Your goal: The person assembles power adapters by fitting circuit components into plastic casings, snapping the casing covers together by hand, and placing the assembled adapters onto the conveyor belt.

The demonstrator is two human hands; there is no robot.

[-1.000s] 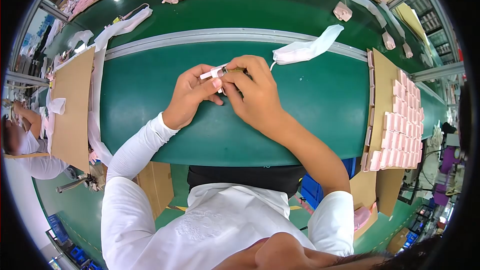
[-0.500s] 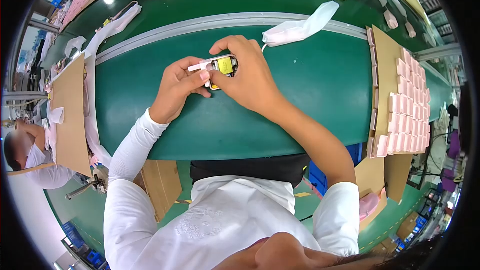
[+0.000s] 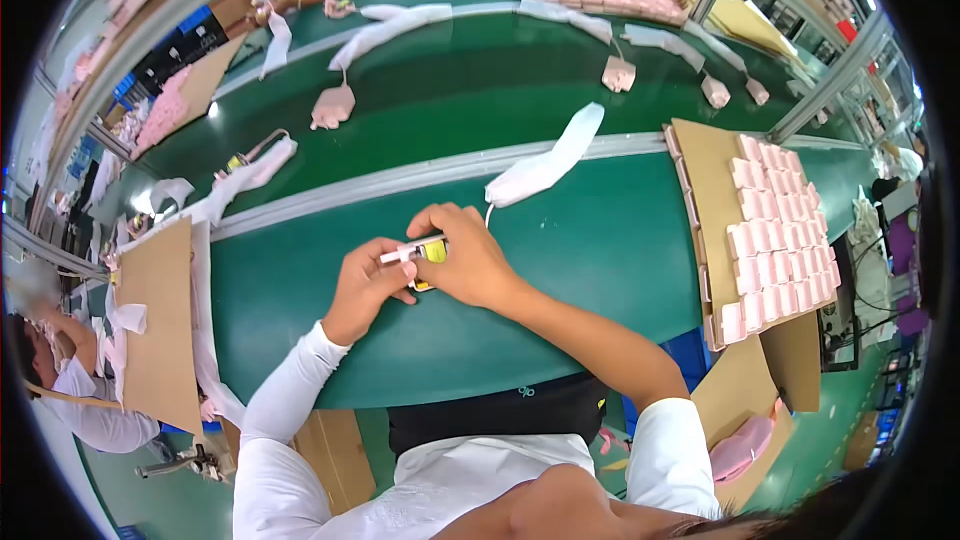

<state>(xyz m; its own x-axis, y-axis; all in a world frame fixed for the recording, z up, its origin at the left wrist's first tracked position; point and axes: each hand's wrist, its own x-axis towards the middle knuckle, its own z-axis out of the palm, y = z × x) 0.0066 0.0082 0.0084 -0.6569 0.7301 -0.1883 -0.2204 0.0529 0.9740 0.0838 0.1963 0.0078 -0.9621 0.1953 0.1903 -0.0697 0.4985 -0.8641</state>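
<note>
Between my hands is a small, open, pale electronics housing point(image 3: 417, 253) with a yellow-wrapped component inside. My left hand point(image 3: 362, 292) grips its left end, thumb on the near side. From the right, my right hand point(image 3: 468, 258) closes round it, with the fingers arched over the top and the thumb hidden behind the hand. A pale cord runs up from behind my right hand to a white sleeve-like wrapping point(image 3: 545, 170), which rests across the bench's metal rail. My fingers cover much of the housing.
At the right, a cardboard sheet point(image 3: 700, 200) borders rows of pink housings point(image 3: 780, 230). Another cardboard panel point(image 3: 155, 320) stands at the left. Beyond the rail point(image 3: 400, 190), pink plug-like pieces point(image 3: 333, 107) with white wrappings lie on a green surface. Co-workers sit at the far side and left.
The camera view has tilted up, so the far side and co-workers now show. My hands keep their grip on the housing, and the yellow component is more covered by my right hand.
</note>
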